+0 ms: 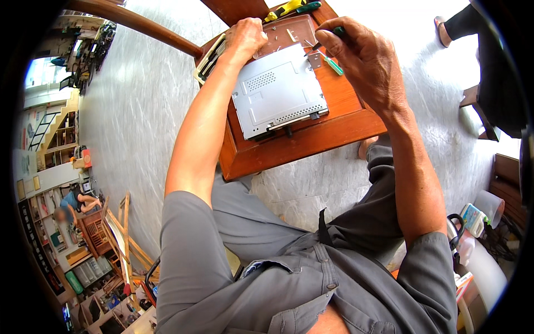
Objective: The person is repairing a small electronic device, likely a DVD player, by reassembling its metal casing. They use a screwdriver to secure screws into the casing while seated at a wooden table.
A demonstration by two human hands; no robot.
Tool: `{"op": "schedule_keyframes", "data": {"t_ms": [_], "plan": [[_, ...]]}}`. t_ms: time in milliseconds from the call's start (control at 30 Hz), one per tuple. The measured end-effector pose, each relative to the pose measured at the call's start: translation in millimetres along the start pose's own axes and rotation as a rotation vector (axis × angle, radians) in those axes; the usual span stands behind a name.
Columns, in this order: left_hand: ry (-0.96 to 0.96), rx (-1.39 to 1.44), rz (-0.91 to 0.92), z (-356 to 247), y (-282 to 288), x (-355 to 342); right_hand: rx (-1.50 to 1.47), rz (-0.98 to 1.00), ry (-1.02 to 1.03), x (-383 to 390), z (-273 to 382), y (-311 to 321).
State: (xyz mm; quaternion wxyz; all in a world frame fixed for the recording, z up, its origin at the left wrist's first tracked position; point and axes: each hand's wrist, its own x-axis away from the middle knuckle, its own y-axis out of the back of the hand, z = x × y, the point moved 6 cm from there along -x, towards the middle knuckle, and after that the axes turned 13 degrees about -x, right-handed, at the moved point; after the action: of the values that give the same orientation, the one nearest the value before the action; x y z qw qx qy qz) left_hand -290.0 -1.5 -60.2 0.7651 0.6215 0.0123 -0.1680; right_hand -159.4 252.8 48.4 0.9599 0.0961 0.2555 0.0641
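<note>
The box (280,92) is flat, silver and nearly square, with a patch of small holes in its top and more along the near edge. It lies flat, slightly turned, on the wooden seat (342,120). The screwdriver (339,32), green-handled with a dark shaft, slants in the right hand (368,60), its tip near the box's far right corner.

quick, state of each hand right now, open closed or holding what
Left hand: curled beside the silver metal box; can't tell whether it grips anything.
Right hand: closed, holding a screwdriver.
</note>
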Motion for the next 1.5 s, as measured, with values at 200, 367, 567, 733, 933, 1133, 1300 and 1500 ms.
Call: {"op": "schedule_keyframes", "data": {"t_ms": [200, 367, 567, 733, 933, 1133, 1300, 1500], "plan": [[-0.033, 0.296, -0.07, 21, 36, 6, 0.026, 0.008, 0.021, -2, 5, 4], [0.042, 0.688, -0.006, 33, 62, 22, 0.026, 0.001, 0.016, -1, 4, 4], [0.147, 0.931, 0.082, 22, 77, 36, 0.035, -0.014, 0.031, -1, -1, 7], [0.142, 0.638, 0.028, 32, 33, 23, 0.031, 0.013, 0.011, -1, 3, 0], [0.299, 0.341, 0.141, 25, 2, 13, 0.026, 0.009, 0.029, -1, 0, -1], [0.316, 0.214, 0.149, 17, 9, 4, 0.048, 0.007, 0.051, -1, 1, 2], [0.266, 0.137, 0.093, 15, 6, 3, 0.05, 0.061, -0.03, -1, 0, 2], [0.302, 0.146, 0.087, 9, 3, 3, 0.077, 0.049, -0.131, -6, 12, 10]]}}
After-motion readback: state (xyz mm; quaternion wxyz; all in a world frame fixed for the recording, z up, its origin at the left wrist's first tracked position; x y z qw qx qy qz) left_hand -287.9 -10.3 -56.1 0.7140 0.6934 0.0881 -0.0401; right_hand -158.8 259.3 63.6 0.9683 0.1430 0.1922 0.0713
